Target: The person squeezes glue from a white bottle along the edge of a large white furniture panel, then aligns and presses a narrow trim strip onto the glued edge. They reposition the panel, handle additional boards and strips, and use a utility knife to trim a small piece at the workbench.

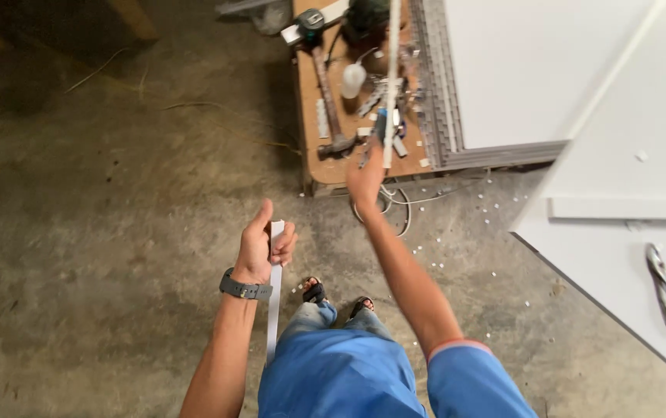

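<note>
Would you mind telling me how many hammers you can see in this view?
1. The hammer lies on the small wooden bench ahead, its head toward the person, left of the white bottle. Clutter there may hide more.

Hammer [327, 101] on bench [314, 159], pliers [665, 290] right.

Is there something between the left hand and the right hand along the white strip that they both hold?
Nothing visible. The left hand is closed around the lower part of the white strip, and the right hand holds a thin white length higher up, above the wooden board with a hammer. Only open air lies between them.
</note>
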